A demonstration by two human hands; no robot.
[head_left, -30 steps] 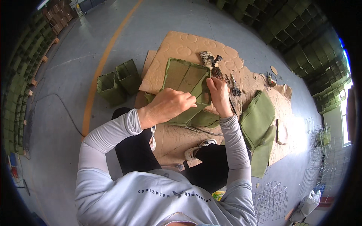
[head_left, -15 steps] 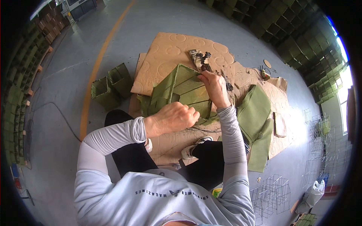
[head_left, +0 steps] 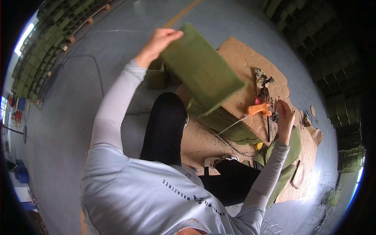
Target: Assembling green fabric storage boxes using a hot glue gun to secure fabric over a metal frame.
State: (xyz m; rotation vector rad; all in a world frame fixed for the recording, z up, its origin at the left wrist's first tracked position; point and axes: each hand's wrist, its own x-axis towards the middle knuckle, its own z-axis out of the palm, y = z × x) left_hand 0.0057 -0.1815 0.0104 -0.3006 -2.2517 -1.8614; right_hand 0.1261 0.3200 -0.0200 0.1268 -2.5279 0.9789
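Observation:
My left hand [head_left: 158,42], raised at the upper left, grips the top end of a green fabric-covered box [head_left: 203,66]. The box is tilted and somewhat blurred, its lower rim hanging over the cardboard. My right hand [head_left: 286,119] is beside an orange glue gun [head_left: 258,109] on the right; its fingers are bent and blurred, so whether they hold anything does not show. From the glue gun's handle a pale cord [head_left: 232,126] runs down to the left. Dark, crusted scraps [head_left: 265,81] lie just beyond the gun. Below the held box stands a green-sided block [head_left: 231,127].
Flattened cardboard [head_left: 244,55] covers the floor in front of me. Green fabric sheets [head_left: 293,147] lie at the right. Another green box [head_left: 156,79] stands behind the held one. Stacked green boxes line both sides, and wire frames [head_left: 327,196] stand at the lower right.
The green box has swung up and left in my left hand. My right hand has left the box and moved right, near the glue gun. The whole view has turned leftward.

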